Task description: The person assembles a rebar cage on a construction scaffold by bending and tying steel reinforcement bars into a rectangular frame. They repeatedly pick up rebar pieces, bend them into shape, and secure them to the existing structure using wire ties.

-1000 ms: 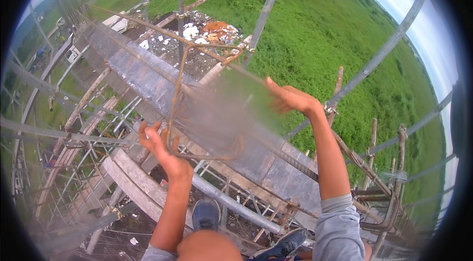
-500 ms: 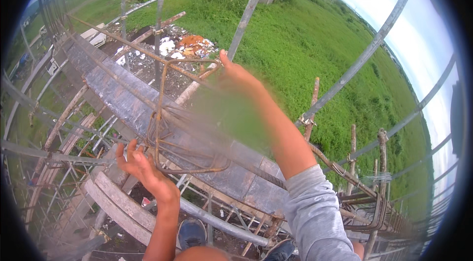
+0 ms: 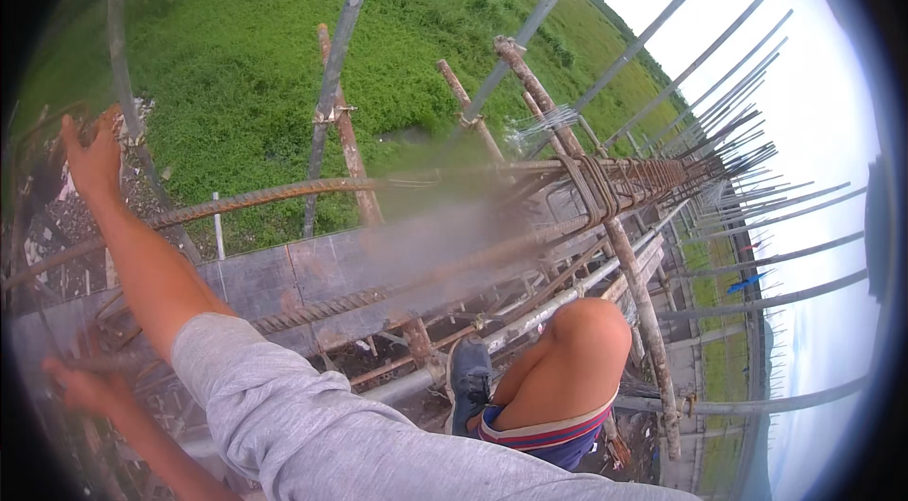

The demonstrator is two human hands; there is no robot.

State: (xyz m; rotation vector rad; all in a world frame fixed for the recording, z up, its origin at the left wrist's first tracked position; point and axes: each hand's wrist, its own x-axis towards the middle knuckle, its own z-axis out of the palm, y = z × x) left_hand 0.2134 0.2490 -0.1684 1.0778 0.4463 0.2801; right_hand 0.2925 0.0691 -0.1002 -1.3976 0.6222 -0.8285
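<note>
Both my hands are at the far left of the head view. My right hand, on a grey-sleeved arm, is raised with its fingers apart, beside a blurred, rusty bent rebar. Lower down, my left hand is smeared by motion near more blurred rebar, so its grip cannot be made out. Under my right forearm runs a long rusty rebar. A second ribbed rebar lies below, over a grey panel. Farther right, several rebar stirrups hang bunched around the long bars. A smudge blurs the view's middle.
Upright grey pipes and wooden poles stand along the edge. Thin tie wire hangs near a pole. My shoe is by a grey pipe, with gaps down to the ground. Green field lies beyond.
The view has swung right, bringing the long rebar cage and my bent knee into sight. Both hands now appear at the left edge, and the stirrup they were at is mostly out of view.
</note>
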